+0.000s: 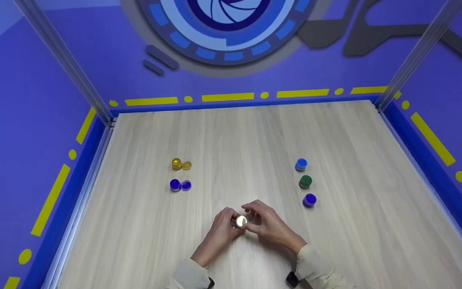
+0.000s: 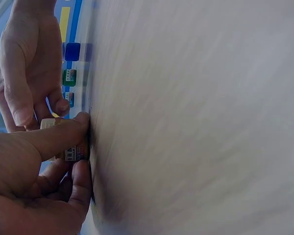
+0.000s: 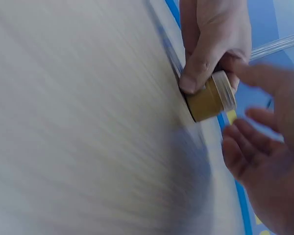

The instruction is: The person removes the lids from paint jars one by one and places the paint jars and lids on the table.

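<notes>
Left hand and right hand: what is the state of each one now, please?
Left hand: closed, holding the small jar.
Right hand: open, beside the jar, holding nothing.

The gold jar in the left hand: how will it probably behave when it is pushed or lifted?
The gold jar is probably stiff: no dent shows under the left hand. Upright, it may resist tipping, since it looks squat; laid down, its round body could roll. The ridges on the pale top may help against slipping.

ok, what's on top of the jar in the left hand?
A pale ribbed band, bright white from above, tops the jar. Whatever it covers can't be seen; the left hand partly covers the jar's side.
</notes>
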A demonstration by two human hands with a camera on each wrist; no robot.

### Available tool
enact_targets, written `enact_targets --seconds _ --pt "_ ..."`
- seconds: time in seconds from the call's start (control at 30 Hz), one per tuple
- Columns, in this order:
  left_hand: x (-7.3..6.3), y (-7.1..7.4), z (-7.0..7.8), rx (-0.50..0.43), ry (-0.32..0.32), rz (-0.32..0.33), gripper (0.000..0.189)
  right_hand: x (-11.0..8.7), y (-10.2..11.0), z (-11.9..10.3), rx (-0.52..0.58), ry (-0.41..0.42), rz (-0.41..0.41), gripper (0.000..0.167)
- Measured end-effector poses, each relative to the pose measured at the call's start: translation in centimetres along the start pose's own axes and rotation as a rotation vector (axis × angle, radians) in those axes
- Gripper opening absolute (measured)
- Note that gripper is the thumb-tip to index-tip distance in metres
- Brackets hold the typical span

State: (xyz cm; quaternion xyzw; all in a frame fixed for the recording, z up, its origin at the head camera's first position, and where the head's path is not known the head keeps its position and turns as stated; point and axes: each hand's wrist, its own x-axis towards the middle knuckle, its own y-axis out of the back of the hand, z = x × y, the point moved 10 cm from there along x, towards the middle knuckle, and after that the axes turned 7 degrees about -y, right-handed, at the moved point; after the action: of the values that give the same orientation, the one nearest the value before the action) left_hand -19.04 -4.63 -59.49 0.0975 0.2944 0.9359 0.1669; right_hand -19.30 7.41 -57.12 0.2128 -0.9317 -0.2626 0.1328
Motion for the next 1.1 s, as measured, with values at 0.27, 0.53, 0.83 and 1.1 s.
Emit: enact_targets --seconds 0.27,0.53,0.83,1.1 --pt "-0.1 0.3 0.2 0.029 -0.041 0.035 0.032 -1.2 0.2 -0.2 -0.001 -0.074 0.204 0.043" --pt "-0.4 0.5 0.7 0.037 -0.087 0.068 0.032 -1.2 -1.1 -0.1 -0.006 -0.156 0.186 0.039" --pt "-0.2 0.3 0.6 0.059 -0.075 0.057 0.032 -0.5 -1.2 0.3 0.007 -0.126 0.097 0.029" --pt "0.1 0.3 0.4 0.063 -0.059 0.047 0.031 0.7 -1.3 0.0 0.0 0.018 -0.109 0.028"
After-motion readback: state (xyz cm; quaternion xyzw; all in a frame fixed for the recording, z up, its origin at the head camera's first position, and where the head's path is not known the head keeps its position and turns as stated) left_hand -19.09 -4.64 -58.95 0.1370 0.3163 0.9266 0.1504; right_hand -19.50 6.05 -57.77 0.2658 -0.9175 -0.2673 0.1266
